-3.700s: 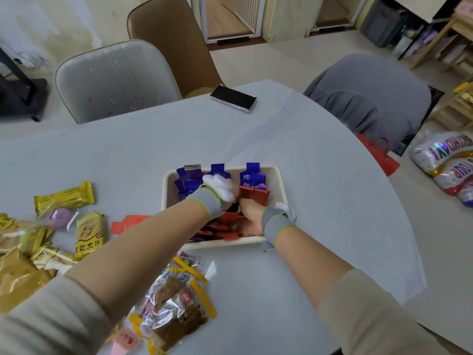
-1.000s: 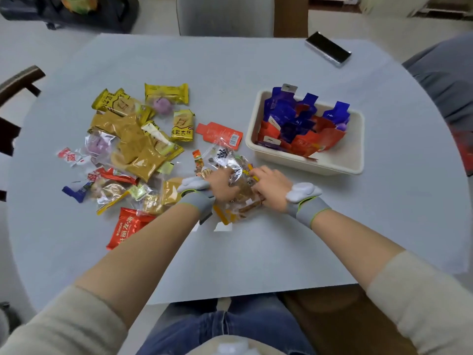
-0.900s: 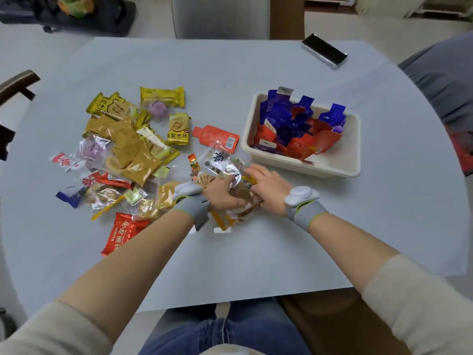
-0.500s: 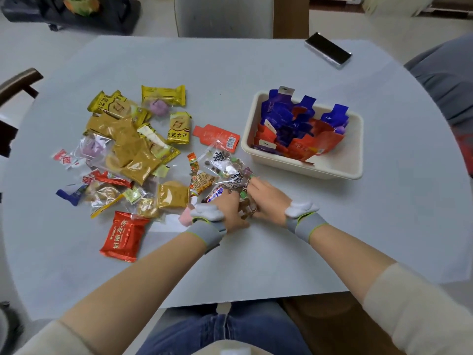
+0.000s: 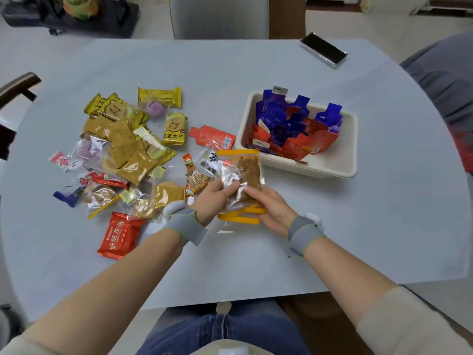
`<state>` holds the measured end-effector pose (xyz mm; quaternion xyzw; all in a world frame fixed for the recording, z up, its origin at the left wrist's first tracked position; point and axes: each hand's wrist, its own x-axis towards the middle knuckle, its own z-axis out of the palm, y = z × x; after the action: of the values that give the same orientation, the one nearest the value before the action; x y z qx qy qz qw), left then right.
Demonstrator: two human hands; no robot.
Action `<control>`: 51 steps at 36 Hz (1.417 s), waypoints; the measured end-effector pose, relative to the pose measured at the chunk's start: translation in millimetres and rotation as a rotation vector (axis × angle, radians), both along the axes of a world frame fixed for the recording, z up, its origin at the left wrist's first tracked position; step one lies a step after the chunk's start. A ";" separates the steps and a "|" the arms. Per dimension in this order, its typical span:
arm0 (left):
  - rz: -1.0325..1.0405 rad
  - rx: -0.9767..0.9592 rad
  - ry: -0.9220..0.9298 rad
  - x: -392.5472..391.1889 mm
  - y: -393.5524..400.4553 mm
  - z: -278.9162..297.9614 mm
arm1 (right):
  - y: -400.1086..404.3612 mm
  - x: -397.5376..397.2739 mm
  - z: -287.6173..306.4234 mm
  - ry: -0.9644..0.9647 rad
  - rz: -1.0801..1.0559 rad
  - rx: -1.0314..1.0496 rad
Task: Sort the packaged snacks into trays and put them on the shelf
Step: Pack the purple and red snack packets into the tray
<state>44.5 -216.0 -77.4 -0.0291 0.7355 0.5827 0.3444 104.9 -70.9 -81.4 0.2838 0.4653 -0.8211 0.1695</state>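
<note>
Head view: our left hand (image 5: 213, 198) and right hand (image 5: 270, 210) together grip clear snack packs (image 5: 242, 183), perhaps a stack, held above the table (image 5: 384, 226) near the tray (image 5: 344, 170).

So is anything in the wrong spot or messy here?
Yes. One red pouch lies on the table just left of the tray, while the other red and blue pouches sit inside it. The rest is an unsorted snack pile. Nothing looks torn or spilled.
</note>
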 end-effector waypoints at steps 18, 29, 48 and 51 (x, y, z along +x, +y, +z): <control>-1.031 -0.808 0.859 -84.3 24.3 -20.1 | 62.5 -2.1 11.2 -0.074 0.792 1.291; -1.319 -0.930 0.874 -87.3 56.4 -28.3 | 58.9 -12.1 9.4 0.088 1.023 1.524; -1.439 -1.003 0.672 -138.6 50.5 -21.7 | 66.0 -34.3 -3.5 0.180 1.498 1.602; -1.447 -1.015 0.653 -138.9 53.0 -24.3 | 65.3 -31.7 -5.8 0.183 1.493 1.625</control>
<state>-94.5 -162.9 -101.8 0.4531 0.8009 -0.1835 0.3458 73.3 -5.6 -87.1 -0.1030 0.9308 0.0194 0.3503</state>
